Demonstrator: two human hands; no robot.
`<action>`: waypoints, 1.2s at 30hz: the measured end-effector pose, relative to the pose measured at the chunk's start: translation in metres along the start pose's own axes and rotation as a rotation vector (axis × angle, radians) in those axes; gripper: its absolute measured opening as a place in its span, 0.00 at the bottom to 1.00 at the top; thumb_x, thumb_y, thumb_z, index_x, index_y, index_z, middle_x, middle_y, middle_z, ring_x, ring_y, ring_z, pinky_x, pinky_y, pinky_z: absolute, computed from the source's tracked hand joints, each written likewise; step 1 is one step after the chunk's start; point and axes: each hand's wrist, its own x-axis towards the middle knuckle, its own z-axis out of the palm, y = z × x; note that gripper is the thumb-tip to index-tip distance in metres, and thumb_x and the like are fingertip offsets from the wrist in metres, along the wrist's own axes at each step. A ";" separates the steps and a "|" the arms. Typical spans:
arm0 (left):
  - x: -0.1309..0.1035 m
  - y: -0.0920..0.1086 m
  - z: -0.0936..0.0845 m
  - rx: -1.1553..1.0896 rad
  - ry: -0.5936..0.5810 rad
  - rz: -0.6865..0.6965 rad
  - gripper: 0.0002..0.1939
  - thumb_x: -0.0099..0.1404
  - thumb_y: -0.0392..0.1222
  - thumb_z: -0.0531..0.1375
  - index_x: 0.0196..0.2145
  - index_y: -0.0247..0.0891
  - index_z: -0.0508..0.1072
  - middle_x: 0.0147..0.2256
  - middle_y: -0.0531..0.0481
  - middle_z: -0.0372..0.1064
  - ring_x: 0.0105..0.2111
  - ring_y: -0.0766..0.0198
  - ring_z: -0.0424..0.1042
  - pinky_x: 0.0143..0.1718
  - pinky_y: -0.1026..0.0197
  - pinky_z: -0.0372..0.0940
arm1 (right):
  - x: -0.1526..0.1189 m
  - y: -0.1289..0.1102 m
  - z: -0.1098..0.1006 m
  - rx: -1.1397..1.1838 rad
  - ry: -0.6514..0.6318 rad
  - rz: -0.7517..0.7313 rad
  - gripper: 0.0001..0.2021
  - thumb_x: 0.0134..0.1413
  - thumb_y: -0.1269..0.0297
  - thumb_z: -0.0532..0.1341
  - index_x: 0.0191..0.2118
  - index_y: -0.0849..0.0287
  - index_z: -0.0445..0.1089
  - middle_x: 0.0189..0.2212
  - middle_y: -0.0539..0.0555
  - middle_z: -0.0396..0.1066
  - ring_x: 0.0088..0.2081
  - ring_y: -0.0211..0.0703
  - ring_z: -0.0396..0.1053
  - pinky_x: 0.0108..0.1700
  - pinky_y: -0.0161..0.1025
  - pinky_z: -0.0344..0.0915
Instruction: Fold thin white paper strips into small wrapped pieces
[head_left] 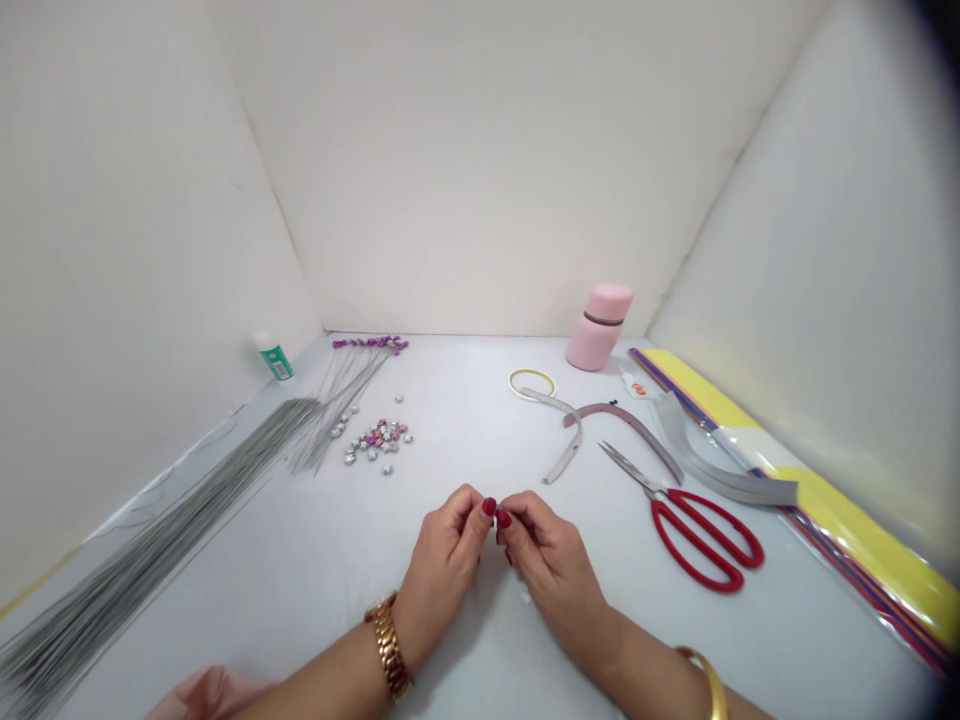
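My left hand (pixel 450 545) and my right hand (pixel 551 560) meet fingertip to fingertip at the front middle of the white table (pixel 465 430). Both are closed in a pinch, thumbs on top with red nails. Whatever is between the fingers is too small and hidden to make out. A tiny pale scrap (pixel 525 597) lies beside my right hand. Small silver, pink and purple stars (pixel 382 438) are heaped beyond my left hand. Red-handled scissors (pixel 686 520) lie to the right, blades slightly apart.
Thin grey wires (pixel 165 530) spread along the left, with purple-tipped stems (pixel 371 345) behind. A glue stick (pixel 274 357) stands at back left. Paper strips (pixel 630 430), a tape ring (pixel 532 384), a pink bottle (pixel 598 328) and packets of coloured paper (pixel 847 510) are at right.
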 end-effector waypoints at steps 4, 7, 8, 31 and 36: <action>-0.001 0.000 -0.001 0.046 0.015 0.025 0.16 0.65 0.48 0.46 0.24 0.38 0.61 0.19 0.58 0.54 0.21 0.68 0.55 0.22 0.67 0.51 | -0.001 0.000 -0.001 0.026 0.029 -0.004 0.06 0.58 0.64 0.50 0.32 0.57 0.61 0.22 0.47 0.60 0.22 0.35 0.58 0.25 0.31 0.58; -0.003 0.000 0.000 0.062 0.032 0.072 0.16 0.66 0.46 0.45 0.24 0.38 0.60 0.20 0.57 0.55 0.21 0.68 0.56 0.23 0.67 0.52 | 0.000 -0.002 -0.002 0.071 0.014 -0.002 0.06 0.57 0.63 0.51 0.37 0.57 0.62 0.25 0.49 0.64 0.23 0.35 0.61 0.25 0.32 0.60; -0.003 -0.001 0.000 0.066 0.037 0.085 0.15 0.66 0.46 0.44 0.24 0.38 0.60 0.20 0.56 0.56 0.21 0.68 0.56 0.23 0.67 0.52 | 0.000 -0.003 -0.002 0.078 0.007 -0.005 0.07 0.57 0.63 0.51 0.38 0.57 0.63 0.25 0.49 0.65 0.24 0.36 0.61 0.25 0.32 0.60; 0.000 -0.002 -0.007 0.686 -0.055 0.332 0.08 0.64 0.35 0.45 0.28 0.38 0.59 0.26 0.51 0.61 0.25 0.64 0.60 0.27 0.63 0.55 | 0.001 0.003 -0.010 -0.103 0.031 -0.112 0.09 0.57 0.68 0.50 0.41 0.57 0.64 0.30 0.53 0.69 0.26 0.38 0.66 0.30 0.35 0.65; 0.001 -0.007 -0.007 0.800 0.000 0.425 0.07 0.62 0.33 0.46 0.26 0.38 0.57 0.23 0.53 0.59 0.22 0.65 0.58 0.24 0.64 0.54 | 0.002 0.005 -0.015 -0.193 0.007 -0.250 0.11 0.57 0.71 0.50 0.44 0.57 0.65 0.33 0.53 0.72 0.30 0.38 0.70 0.35 0.35 0.67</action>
